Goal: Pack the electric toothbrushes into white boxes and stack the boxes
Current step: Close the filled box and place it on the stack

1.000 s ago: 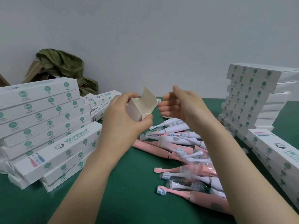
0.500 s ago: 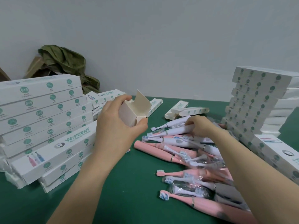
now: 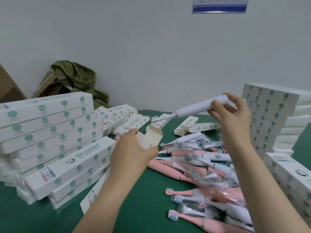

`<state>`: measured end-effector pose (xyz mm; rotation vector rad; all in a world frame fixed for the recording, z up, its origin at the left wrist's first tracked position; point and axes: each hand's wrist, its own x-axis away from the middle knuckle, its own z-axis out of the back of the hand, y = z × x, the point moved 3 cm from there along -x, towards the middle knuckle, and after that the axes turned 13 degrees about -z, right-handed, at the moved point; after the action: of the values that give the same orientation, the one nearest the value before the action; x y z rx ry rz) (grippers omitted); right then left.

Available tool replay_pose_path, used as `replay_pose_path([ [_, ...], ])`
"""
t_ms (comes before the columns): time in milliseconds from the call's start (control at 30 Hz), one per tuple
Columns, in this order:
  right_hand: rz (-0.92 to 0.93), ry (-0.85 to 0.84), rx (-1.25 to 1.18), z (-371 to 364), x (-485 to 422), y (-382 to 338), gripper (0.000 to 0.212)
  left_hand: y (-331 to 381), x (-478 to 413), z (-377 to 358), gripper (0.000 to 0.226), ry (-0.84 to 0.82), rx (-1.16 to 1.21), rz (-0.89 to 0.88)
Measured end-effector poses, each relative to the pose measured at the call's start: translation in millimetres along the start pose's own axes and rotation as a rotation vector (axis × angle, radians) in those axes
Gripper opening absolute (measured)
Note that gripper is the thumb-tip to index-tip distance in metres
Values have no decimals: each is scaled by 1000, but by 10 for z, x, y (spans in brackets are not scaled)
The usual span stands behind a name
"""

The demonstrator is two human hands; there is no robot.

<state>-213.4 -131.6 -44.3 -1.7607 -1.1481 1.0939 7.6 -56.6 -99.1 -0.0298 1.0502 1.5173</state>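
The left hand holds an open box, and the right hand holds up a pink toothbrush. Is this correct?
Not quite. The head view shows the toothbrush in the right hand is white, not pink. The left hand does hold the open box.

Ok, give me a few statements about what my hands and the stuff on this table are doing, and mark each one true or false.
1. The right hand holds a white toothbrush up in the air. True.
2. The left hand holds an open box with its end flap up. True.
3. The brush head is inside the open box. False: it is in the air, apart from the box.
4. Every toothbrush lying on the table is white. False: the pile on the green table mixes pink and white ones.
5. Boxes are stacked on the left side only. False: there is a left stack and a right stack.
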Motion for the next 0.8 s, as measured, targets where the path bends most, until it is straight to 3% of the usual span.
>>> replay_pose_path([
  [133, -48, -72, -171, -165, 134, -77, 21, -60, -17, 58, 61, 22, 1, 32],
  [267, 71, -118, 46, -304, 236, -81, 20, 5, 19, 93, 65, 58, 32, -21],
  [467, 182, -47, 24, -188, 217, -238, 22, 65, 36, 147, 63, 138, 90, -61],
  [633, 238, -63, 197, -269, 300, -235, 25, 147, 78, 128, 66, 190, 112, -119],
  [800, 298, -238, 275, -518, 509, -181, 27, 259, 117, 144, 69, 263, 168, -176],
])
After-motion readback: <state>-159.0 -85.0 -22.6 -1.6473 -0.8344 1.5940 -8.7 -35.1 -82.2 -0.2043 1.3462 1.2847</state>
